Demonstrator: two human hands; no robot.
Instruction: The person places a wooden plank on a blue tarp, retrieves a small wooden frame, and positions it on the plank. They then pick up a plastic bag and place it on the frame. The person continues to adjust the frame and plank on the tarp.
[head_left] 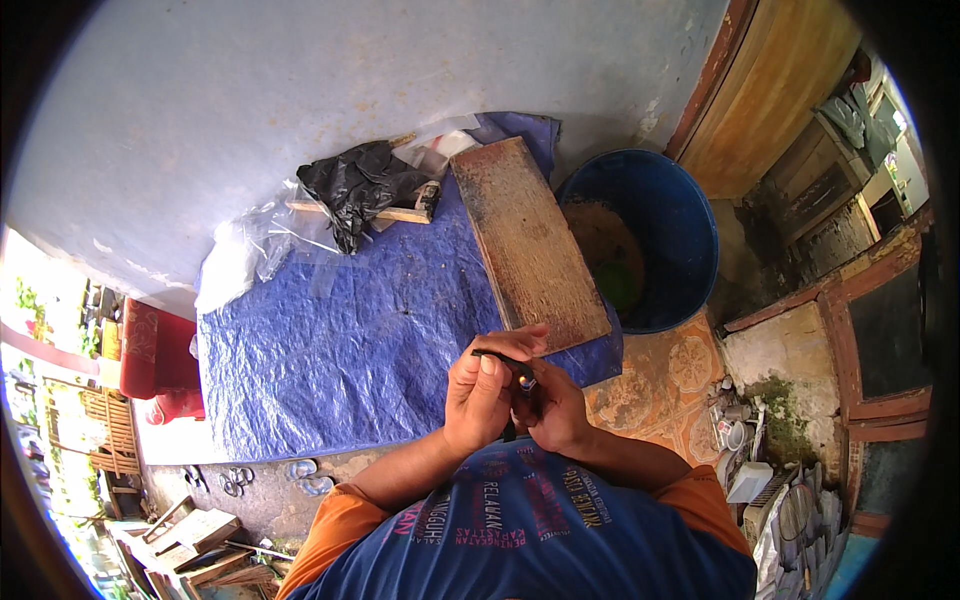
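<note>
Close in front of my chest, both hands are together around a small black object point(524, 378) with a shiny, lit-looking spot on it. My left hand point(475, 405) is closed on its left side, thumb up and fingers reaching over the top. From the right, my right hand point(560, 412) is closed round the same object. A dark strap-like piece shows below, between the hands. The fingers hide most of the object, so its kind is unclear. Just beyond the hands lies the near end of a worn wooden board point(530, 245).
The board rests on a blue tarpaulin point(350, 340). Black plastic point(365, 185), clear plastic point(265, 235) and wood strips lie by the wall. Right of the board stands a large blue tub point(695, 250). Sandals point(303, 468) and scrap wood point(195, 540) are at the lower left.
</note>
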